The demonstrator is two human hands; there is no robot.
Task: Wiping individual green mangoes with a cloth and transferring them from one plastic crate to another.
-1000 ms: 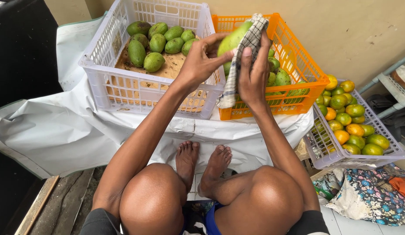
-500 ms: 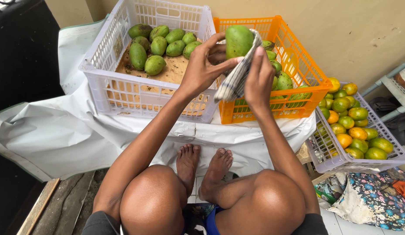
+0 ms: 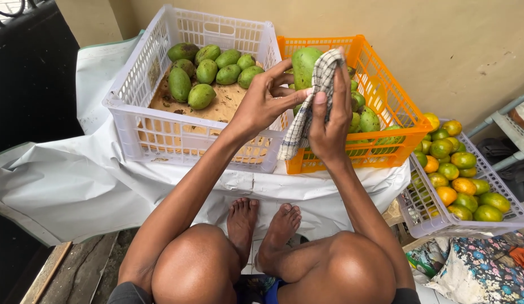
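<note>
View from above of a seated person's bare arms, knees and feet. Both hands are raised in front of two crates. The left hand (image 3: pixel 266 104) holds a large green mango (image 3: pixel 304 66), its fingers curled round the fruit's left side and gripping it. The right hand (image 3: pixel 329 126) presses a checked cloth (image 3: pixel 313 101) against the mango's right side — fingers closed over the cloth, flat against the fruit. The cloth's loose end hangs down below the hands. The mango sits in the air just over the near edge where the two crates meet.

Behind the left hand is a white crate (image 3: pixel 160 126) with about ten green mangoes (image 3: pixel 208 70) gathered at its far end; its brown cardboard floor shows in front of them. Touching it on the right is an orange crate (image 3: pixel 388 98), holding more green mangoes, mostly hidden by the hands. Both crates rest on a white sheet (image 3: pixel 65 186) draped over a low surface.

To the far right, lower down, a pale lilac basket (image 3: pixel 425 217) holds small round fruit — green, yellow and orange mixed. Below it lies a flowered fabric (image 3: pixel 476 270). A tan wall (image 3: pixel 442 45) runs behind everything.
</note>
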